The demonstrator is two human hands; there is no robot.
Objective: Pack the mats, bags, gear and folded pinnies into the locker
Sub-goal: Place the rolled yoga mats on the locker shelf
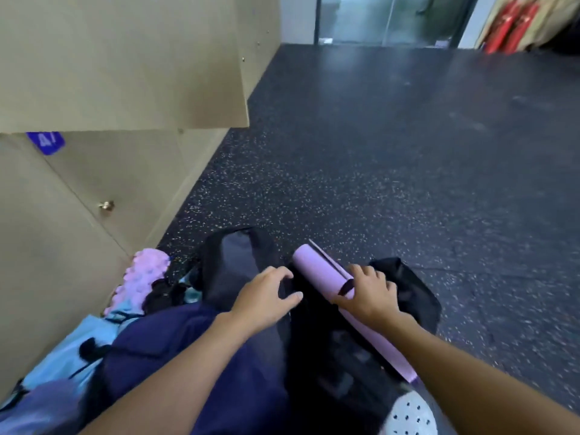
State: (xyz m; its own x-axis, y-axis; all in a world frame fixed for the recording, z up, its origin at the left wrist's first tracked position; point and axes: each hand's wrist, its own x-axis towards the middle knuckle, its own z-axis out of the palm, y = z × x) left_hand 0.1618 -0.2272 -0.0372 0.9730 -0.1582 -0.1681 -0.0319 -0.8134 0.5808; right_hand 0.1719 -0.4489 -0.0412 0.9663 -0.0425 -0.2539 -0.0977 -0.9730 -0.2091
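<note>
A rolled lilac mat (pixel 320 271) lies slantwise across a black mesh bag (pixel 405 287) on the floor in front of me. My right hand (pixel 367 293) lies over the middle of the roll with its fingers curled round it. My left hand (pixel 266 293) rests with bent fingers on the black fabric (pixel 301 312) just left of the mat. A pink knobbly foam roller (pixel 141 277) lies at the foot of the beige lockers (pixel 94 73). A navy bag (pixel 175 350) and light-blue fabric (pixel 72 343) lie at the lower left.
The lockers run along the left, with an open door (pixel 131 58), a blue number tag (pixel 47 142) and a brass knob (pixel 106 205). Dark speckled rubber floor (pixel 376 152) stretches ahead to a glass door (pixel 376 17). Red items (pixel 511 23) lean at the far right. A white perforated shoe (pixel 408 417) shows below.
</note>
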